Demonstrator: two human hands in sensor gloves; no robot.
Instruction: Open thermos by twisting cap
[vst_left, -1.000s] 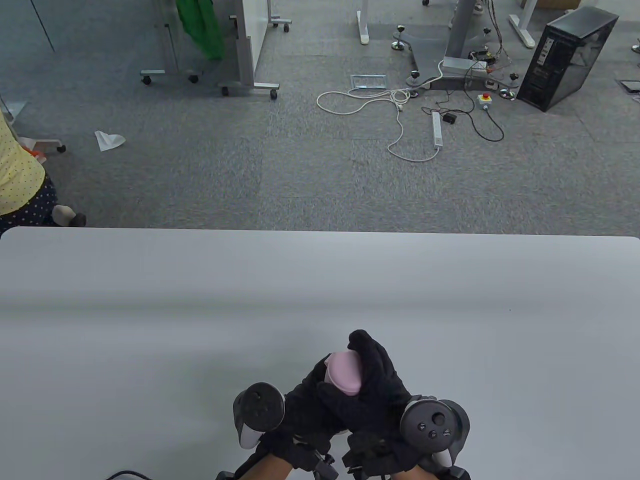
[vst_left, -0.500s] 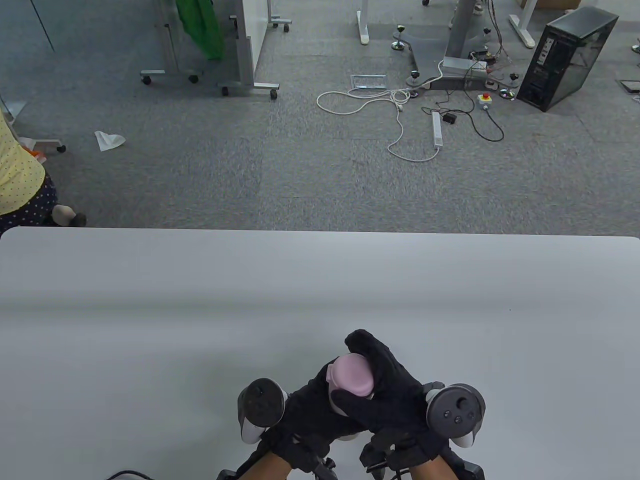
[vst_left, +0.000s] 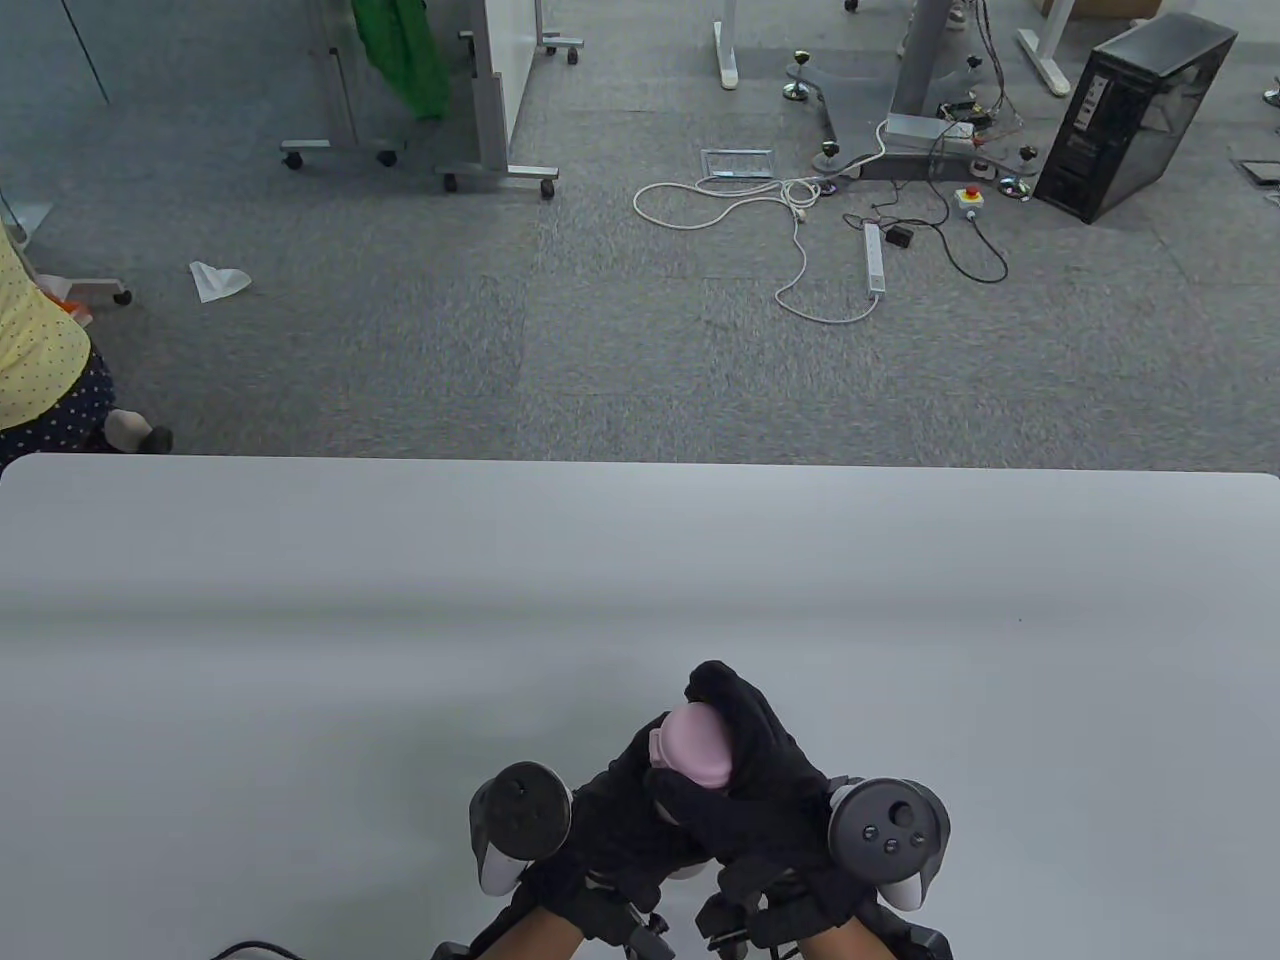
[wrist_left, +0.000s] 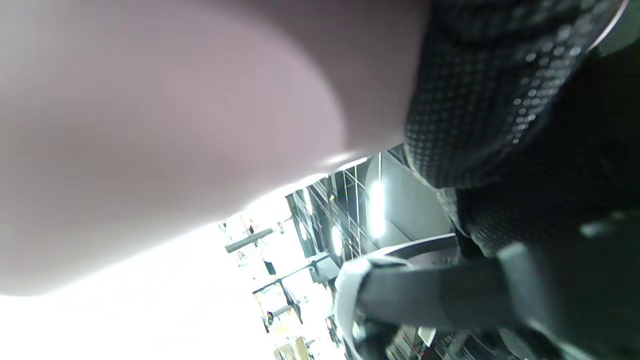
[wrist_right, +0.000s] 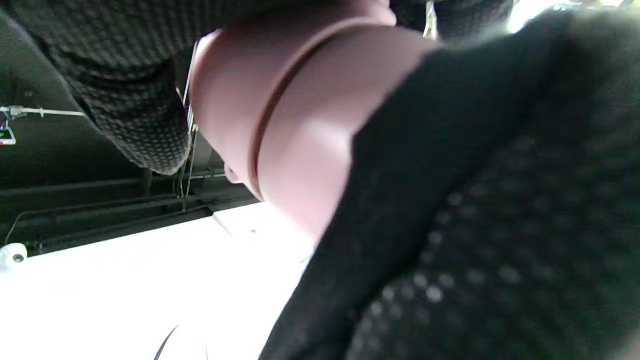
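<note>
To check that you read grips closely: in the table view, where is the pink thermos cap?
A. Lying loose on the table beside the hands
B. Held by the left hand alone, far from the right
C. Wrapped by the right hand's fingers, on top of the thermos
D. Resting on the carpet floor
C: the pink cap shows between the right hand's curled fingers, while the left hand holds the body below.

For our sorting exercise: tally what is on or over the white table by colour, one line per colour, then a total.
Pink: 1, the thermos
Black: 2, the gloved left hand and right hand
Dark grey: 2, the left tracker and right tracker
Total: 5
</note>
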